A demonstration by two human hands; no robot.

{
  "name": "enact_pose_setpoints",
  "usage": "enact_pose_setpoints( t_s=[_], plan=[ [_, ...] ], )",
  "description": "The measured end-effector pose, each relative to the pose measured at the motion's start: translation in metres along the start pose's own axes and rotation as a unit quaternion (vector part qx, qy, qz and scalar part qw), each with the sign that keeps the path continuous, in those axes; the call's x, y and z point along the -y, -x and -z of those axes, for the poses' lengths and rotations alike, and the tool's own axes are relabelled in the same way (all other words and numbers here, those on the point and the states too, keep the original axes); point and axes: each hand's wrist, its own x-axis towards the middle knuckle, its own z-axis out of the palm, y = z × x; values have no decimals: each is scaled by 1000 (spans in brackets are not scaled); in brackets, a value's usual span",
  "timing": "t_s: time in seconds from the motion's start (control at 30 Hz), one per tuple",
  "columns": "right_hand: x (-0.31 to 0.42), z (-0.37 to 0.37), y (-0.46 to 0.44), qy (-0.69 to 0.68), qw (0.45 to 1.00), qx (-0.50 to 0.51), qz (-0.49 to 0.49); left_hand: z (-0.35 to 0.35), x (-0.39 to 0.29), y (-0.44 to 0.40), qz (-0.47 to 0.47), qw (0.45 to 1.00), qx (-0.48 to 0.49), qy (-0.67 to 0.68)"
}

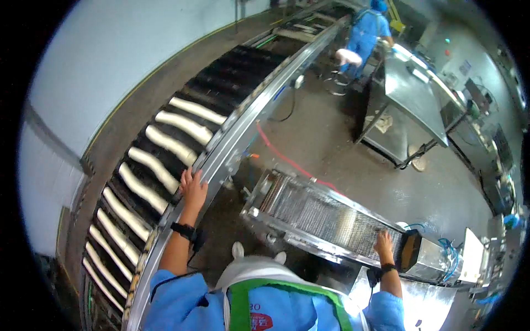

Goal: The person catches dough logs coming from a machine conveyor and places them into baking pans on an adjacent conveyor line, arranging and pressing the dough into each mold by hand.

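Several long white strips that look like dough (147,159) lie crosswise in the dark slots of a long conveyor (237,71) on my left. My left hand (192,186) is over that conveyor's metal side rail, fingers apart, beside the near end of one strip. Whether the fingertips touch the strip I cannot tell. To the right, my right hand (383,243) rests at the far right part of a short mesh belt (326,215). Its fingers are stretched out, and nothing shows in them.
A red hose (290,161) runs along the wet floor behind the mesh belt. Beyond stands a metal table (411,91) with a lower shelf. A person in blue (364,36) works beside it, near a stool (338,83). A metal housing (433,259) with blue tubes adjoins the mesh belt.
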Motion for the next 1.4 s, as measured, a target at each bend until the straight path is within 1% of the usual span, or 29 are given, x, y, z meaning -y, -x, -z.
enact_pose_setpoints(
  t_s=[0.03, 0.07, 0.13, 0.17, 0.2, 0.23, 0.27, 0.33, 0.37, 0.43, 0.47, 0.53, 0.57, 0.7, 0.77, 0.8, 0.83, 0.87, 0.9, 0.93, 1.0, 1.03, 1.07, 1.13, 1.2, 1.27, 1.33, 1.4],
  plan=[
    [-23, -14, 11, 26, 999, -9, -30, -7, -14, -7, -15, 1000, -10, 9],
    [-39, -27, 24, 52, 997, -14, -60, -15, -25, -10, -44, 999, 1, 20],
    [-57, -28, 43, 73, 992, -26, -99, -28, -50, -18, -76, 996, 13, 33],
    [-64, -37, 48, 72, 991, -29, -105, -33, -63, -19, -91, 994, 31, 52],
    [-81, -55, 51, 83, 986, -29, -139, -31, -74, -18, -103, 991, 48, 68],
    [-86, -57, 49, 97, 980, -27, -171, -36, -82, -19, -140, 984, 28, 103],
    [-91, -60, 45, 97, 980, -27, -171, -40, -89, -20, -141, 984, 27, 103],
    [-94, -62, 40, 147, 973, 0, -180, -44, -107, -19, -135, 978, 71, 140],
    [-91, -62, 33, 146, 973, -1, -180, -38, -120, -17, -101, 981, 110, 123],
    [-85, -60, 16, 203, 955, -5, -217, -48, -124, -18, -120, 980, 104, 123],
    [-77, -44, 12, 205, 955, -7, -215, -53, -125, -20, -126, 979, 105, 125],
    [-65, -17, 5, 163, 960, -18, -228, -59, -124, -28, -130, 978, 91, 134],
    [-66, -15, -3, 143, 961, -3, -236, -61, -121, -30, -135, 978, 78, 140],
    [-81, -19, -43, 145, 969, 37, -197, -70, -115, -51, -125, 985, 51, 111],
    [-72, -8, -60, 214, 972, -18, -94, -65, -111, -58, -97, 988, 62, 107],
    [-80, -12, -79, 218, 972, -20, -86, -66, -109, -63, -81, 988, 69, 107],
    [-94, -14, -104, 90, 990, 6, -106, -72, -102, -68, -91, 989, 46, 106],
    [-97, -8, -122, -40, 991, 33, -126, -79, -95, -74, -84, 990, 46, 105],
    [-108, 3, -136, -52, 997, -45, -23, -86, -89, -80, -75, 991, 43, 101],
    [-72, 61, -131, -91, 987, -120, -59, -92, -85, -86, -65, 992, 42, 97],
    [-64, 125, -147, -266, 953, -142, -33, -95, -87, -99, -44, 993, 43, 99],
    [-52, 161, -153, -375, 920, -115, -12, -98, -87, -106, -53, 994, 13, 99],
    [-33, 200, -156, -480, 873, -87, 7, -101, -87, -115, -62, 993, -19, 98],
    [43, 289, -145, -541, 829, -114, 88, -108, -88, -133, -55, 991, -21, 120],
    [90, 338, -148, -576, 797, -118, 141, -112, -92, -150, -27, 985, -38, 166],
    [142, 372, -155, -616, 740, -144, 230, -113, -93, -165, -27, 983, -52, 175],
    [196, 389, -175, -624, 715, -151, 277, -114, -90, -177, -2, 975, -96, 201],
    [257, 393, -202, -621, 695, -138, 336, -111, -86, -189, 17, 972, -94, 214]
  ],
)
